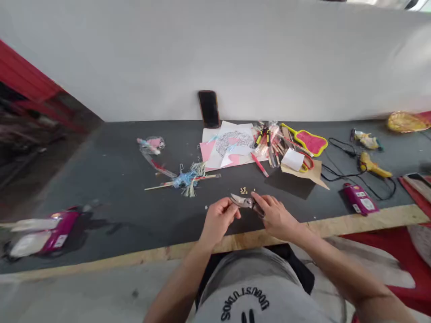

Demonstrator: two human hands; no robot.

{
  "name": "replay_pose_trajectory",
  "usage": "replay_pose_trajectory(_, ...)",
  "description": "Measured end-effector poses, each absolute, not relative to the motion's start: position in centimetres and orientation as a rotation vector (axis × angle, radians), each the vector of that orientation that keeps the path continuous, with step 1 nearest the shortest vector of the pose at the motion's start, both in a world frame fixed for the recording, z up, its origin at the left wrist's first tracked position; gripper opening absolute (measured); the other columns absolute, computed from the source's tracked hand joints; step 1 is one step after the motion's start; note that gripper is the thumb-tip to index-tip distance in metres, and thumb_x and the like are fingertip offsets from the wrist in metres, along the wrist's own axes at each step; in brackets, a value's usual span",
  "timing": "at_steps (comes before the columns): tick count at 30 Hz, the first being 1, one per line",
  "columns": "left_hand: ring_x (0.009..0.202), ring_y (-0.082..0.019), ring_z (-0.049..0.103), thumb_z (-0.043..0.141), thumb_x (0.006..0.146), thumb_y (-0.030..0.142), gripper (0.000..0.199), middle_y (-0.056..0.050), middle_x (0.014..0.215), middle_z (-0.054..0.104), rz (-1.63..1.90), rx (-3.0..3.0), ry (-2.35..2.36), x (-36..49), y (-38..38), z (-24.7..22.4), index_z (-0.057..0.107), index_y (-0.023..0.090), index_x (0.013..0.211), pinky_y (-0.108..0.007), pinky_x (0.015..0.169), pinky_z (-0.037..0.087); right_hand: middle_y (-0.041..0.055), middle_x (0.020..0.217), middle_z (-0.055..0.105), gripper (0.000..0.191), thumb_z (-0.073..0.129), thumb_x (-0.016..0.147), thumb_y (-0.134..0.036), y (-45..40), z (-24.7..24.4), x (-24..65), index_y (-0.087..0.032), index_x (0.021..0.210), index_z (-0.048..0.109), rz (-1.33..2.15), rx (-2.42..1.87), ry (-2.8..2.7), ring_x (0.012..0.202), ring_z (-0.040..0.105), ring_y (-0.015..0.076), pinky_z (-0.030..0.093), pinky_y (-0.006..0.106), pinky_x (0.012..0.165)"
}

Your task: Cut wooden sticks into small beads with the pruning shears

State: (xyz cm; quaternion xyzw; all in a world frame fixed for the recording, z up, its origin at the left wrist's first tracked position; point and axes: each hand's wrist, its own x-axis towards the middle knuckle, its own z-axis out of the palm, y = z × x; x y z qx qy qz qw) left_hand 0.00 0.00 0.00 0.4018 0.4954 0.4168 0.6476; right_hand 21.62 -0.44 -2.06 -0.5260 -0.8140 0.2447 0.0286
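My right hand [276, 216] is wrapped round the handles of a pair of pruning shears [241, 200], whose metal blades point left. At the blade tips, my left hand [217, 218] is closed in a pinch; what it holds, if anything, is too small to make out. Just beyond the shears lies a little cluster of small pale cut pieces [244, 190] on the dark tabletop [161, 211]. Left of these rests a blue bundle with pale tassels [185, 179] across thin sticks.
A phone [208, 109] leans against the white wall. Patterned paper [232, 146], a red pen [259, 165], scissors [309, 162] and a yellow-rimmed pink paddle shape [311, 142] lie behind my hands. To the right are a yellow glue gun [373, 166] and purple box [361, 198].
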Motion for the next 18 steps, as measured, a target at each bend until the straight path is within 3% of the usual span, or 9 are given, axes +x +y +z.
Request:
replay_pose_trajectory(5,0.035,-0.001,0.022,0.085,0.069,0.045,0.039,0.002,0.049,0.054,0.72,0.687,0.846,-1.2,0.3,-0.2,0.062,0.013,0.068,-0.022,0.04,0.009,0.0168,0.14,0.052,0.078,0.05,0.088,-0.011,0.1,-1.7,22.4,-0.023,0.161,0.027,0.671,-1.488,-2.576,0.121,0.051,0.0314,0.044,0.052,0.102)
replay_pose_trajectory(8,0.034,0.001,0.017,0.089,0.062,0.042,0.04,0.004,0.046,0.052,0.649,0.604,0.782,-1.5,0.6,-0.2,0.063,0.013,0.07,-0.022,0.039,0.004,0.0147,0.132,0.058,0.078,0.05,0.086,-0.012,0.3,-1.5,22.4,-0.024,0.16,0.03,0.64,-1.425,-2.597,0.116,0.054,0.0302,0.045,0.05,0.101)
replay_pose_trajectory(18,0.037,-0.001,0.027,0.086,0.064,0.052,0.046,0.003,0.052,0.055,0.857,0.712,1.045,-0.3,0.4,-0.3,0.062,0.013,0.07,-0.02,0.04,0.011,0.0139,0.115,0.062,0.08,0.05,0.08,-0.009,-0.4,-1.3,21.4,-0.015,0.157,0.032,0.791,-1.6,-2.568,0.102,0.062,0.0263,0.049,0.041,0.097)
